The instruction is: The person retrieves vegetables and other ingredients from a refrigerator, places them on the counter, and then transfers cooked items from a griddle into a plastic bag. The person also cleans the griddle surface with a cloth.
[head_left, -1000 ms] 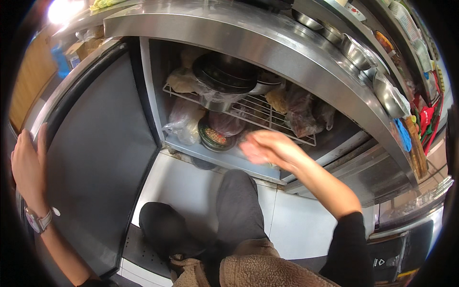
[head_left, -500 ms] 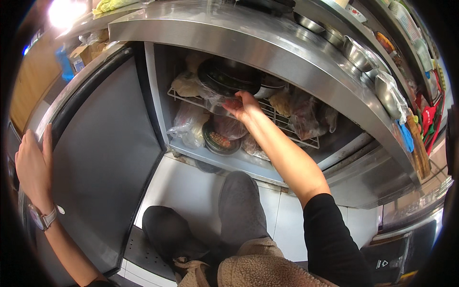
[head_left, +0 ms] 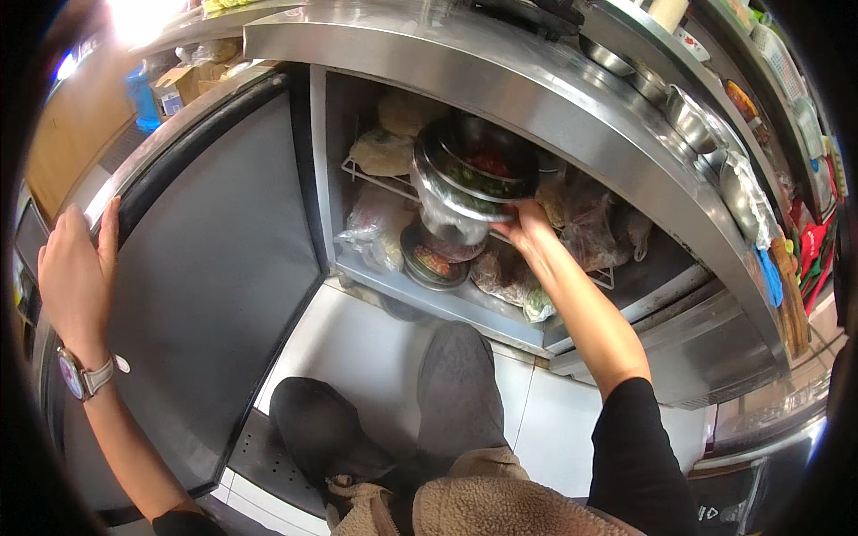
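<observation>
My left hand (head_left: 75, 279), with a watch on its wrist, is closed over the edge of the grey fridge door (head_left: 210, 214), which stands open. Inside the steel under-counter fridge, my right hand (head_left: 531, 227) grips the near rim of a stack of bowls (head_left: 478, 198). Chopped green and red food shows in the stack, and clear plastic hangs at its lower left side. The stack is at the wire shelf's front; its far side is in shadow. Below it, a bowl of reddish pieces (head_left: 433, 264) sits on the fridge floor.
Bagged food (head_left: 380, 152) lies on the wire shelf (head_left: 380, 181), with more bags (head_left: 505, 281) beneath. Above, the steel counter edge (head_left: 500, 85) overhangs the opening. Metal bowls (head_left: 693, 121) stand on the counter at right. My knees (head_left: 456, 375) are close before the fridge.
My right hand has drawn the bowl stack forward and to the right, so the food in it now shows. My left hand stays on the door edge. The view has shifted slightly.
</observation>
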Available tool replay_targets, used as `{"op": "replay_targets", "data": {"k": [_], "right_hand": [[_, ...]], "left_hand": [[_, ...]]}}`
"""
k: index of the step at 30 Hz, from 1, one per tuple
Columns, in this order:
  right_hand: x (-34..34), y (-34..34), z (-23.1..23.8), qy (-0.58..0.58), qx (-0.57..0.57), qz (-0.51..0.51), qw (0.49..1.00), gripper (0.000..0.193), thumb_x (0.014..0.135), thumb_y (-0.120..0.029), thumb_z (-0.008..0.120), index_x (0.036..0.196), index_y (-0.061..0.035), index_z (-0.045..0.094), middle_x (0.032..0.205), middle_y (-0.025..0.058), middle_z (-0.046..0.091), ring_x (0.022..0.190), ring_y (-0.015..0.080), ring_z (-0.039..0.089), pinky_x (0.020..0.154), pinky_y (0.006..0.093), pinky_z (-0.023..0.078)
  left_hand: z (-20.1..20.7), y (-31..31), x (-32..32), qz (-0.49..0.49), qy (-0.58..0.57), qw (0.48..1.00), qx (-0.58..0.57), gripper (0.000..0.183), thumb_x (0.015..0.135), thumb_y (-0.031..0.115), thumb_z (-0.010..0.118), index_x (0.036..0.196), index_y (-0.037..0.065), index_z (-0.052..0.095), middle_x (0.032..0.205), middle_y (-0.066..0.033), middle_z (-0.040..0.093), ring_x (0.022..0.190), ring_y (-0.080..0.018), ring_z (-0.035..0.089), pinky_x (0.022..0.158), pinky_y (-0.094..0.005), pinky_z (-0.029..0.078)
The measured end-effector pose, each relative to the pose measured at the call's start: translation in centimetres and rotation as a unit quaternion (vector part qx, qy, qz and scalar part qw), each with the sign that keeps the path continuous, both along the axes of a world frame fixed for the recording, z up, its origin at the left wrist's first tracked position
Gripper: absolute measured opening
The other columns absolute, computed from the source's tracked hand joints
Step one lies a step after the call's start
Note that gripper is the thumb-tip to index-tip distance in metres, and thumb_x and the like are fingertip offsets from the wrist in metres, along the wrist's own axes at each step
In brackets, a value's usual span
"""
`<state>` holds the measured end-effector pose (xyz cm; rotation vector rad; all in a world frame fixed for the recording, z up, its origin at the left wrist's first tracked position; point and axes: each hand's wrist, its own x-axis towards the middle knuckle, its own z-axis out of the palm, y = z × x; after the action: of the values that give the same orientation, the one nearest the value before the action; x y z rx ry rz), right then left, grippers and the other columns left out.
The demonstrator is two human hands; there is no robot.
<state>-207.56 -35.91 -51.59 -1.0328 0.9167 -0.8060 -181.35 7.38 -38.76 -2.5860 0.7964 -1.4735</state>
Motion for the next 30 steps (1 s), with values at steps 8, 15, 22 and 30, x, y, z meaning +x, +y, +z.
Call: {"op": "replay_targets", "data": {"k": [8,15,22,30], "right_hand": [[-1.2,13.3,6.1,0.039,0.032,0.198,0.979,0.032,0.087,-0.025,0.045,0.103,0.0017,0.052,0.097,0.0153,0.059,0.082,0.0227,0.061,0.064,0.0371,0.055],[2.0,21.1,15.4,-0.088,0.087,0.290,0.949,0.025,0.087,-0.018,0.042,0.098,0.0022,0.049,0.082,0.0119,0.059,0.057,0.0199,0.061,0.047,0.0287,0.056],[-0.8,15.1,26.7,-0.235,0.037,0.219,0.946,0.014,0.083,-0.013,0.050,0.083,0.0002,0.045,0.074,0.0100,0.049,0.064,0.0181,0.054,0.049,0.0225,0.049],[-13.8,3.5,29.7,-0.117,-0.185,-0.080,0.972,0.011,0.082,-0.010,0.055,0.074,-0.0037,0.050,0.067,0.0064,0.053,0.058,0.0141,0.054,0.057,0.0281,0.054]], "left_hand": [[0.8,0.6,-0.1,-0.022,-0.005,1.000,-0.007,0.043,0.085,0.040,0.048,0.066,0.001,0.045,0.064,-0.0149,0.051,0.064,-0.0311,0.052,0.060,-0.0376,0.039],[1.1,0.8,0.4,-0.075,0.002,0.997,-0.030,0.043,0.082,0.040,0.051,0.064,0.002,0.048,0.063,-0.0133,0.052,0.064,-0.0289,0.054,0.060,-0.0372,0.040],[0.8,0.9,0.7,-0.092,0.010,0.995,-0.047,0.040,0.083,0.039,0.051,0.066,0.002,0.048,0.064,-0.0128,0.053,0.065,-0.0284,0.053,0.062,-0.0358,0.040],[0.4,1.8,2.3,-0.071,0.003,0.997,-0.033,0.041,0.084,0.040,0.049,0.068,0.002,0.048,0.065,-0.0138,0.053,0.066,-0.0287,0.055,0.061,-0.0365,0.041]]}}
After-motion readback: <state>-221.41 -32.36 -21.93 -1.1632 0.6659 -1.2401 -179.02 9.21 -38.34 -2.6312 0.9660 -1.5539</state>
